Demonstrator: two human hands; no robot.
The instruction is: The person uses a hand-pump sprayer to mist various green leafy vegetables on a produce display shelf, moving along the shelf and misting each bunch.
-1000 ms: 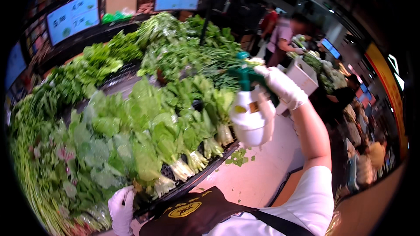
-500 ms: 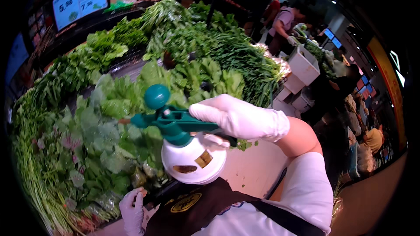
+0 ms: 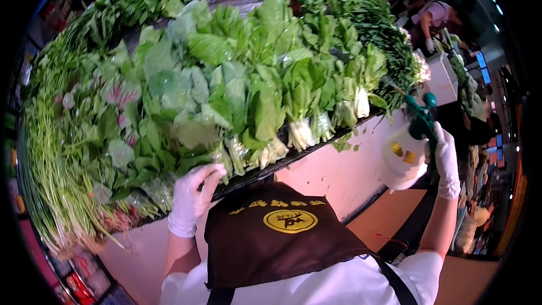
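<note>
My right hand [image 3: 446, 164], in a white glove, grips the green handle of a pump spray bottle [image 3: 402, 161] with a white body. Its green nozzle points up and left toward the dark green leaves at the right end of the display, with a faint mist at the tip. My left hand [image 3: 195, 195], also gloved, has its fingers bent and pressed together by the display's front edge, beside bundled leafy greens [image 3: 262, 101]. What those fingertips hold, if anything, cannot be made out.
Long-stemmed greens [image 3: 51, 169] lie at the left; red-veined leaves [image 3: 121, 95] sit near them. A black rim [image 3: 299, 153] runs along the display's front. At the far right, a person [image 3: 437, 20] works near a white foam box [image 3: 442, 79]. Leaf scraps [image 3: 343, 144] dot the pale surface.
The spray bottle has moved from over the left part of the greens to the far right, still in my right hand. My left hand has risen to the display's front edge. The view has shifted.
</note>
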